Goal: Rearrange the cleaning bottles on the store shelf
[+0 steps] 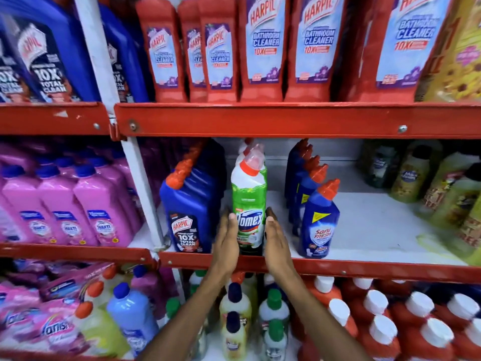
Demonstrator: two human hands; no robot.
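A green and white Domex bottle (249, 204) with a red cap stands upright at the front of the middle shelf (364, 268); more of the same line up behind it. My left hand (227, 241) lies flat against its left side and my right hand (275, 238) against its right side, fingers straight, clasping the bottle between the palms. Left of it stands a blue Harpic bottle (190, 212) with an orange cap. To the right a blue Sani Fresh bottle (318, 220) heads a row of similar ones.
Red Harpic Bathroom Cleaner bottles (263, 48) fill the top shelf. Pink bottles (65, 204) sit in the left bay, yellow-green ones (442, 188) at the right. Bare white shelf (374, 225) lies right of Sani Fresh. White-capped red bottles (377, 321) crowd the bottom shelf.
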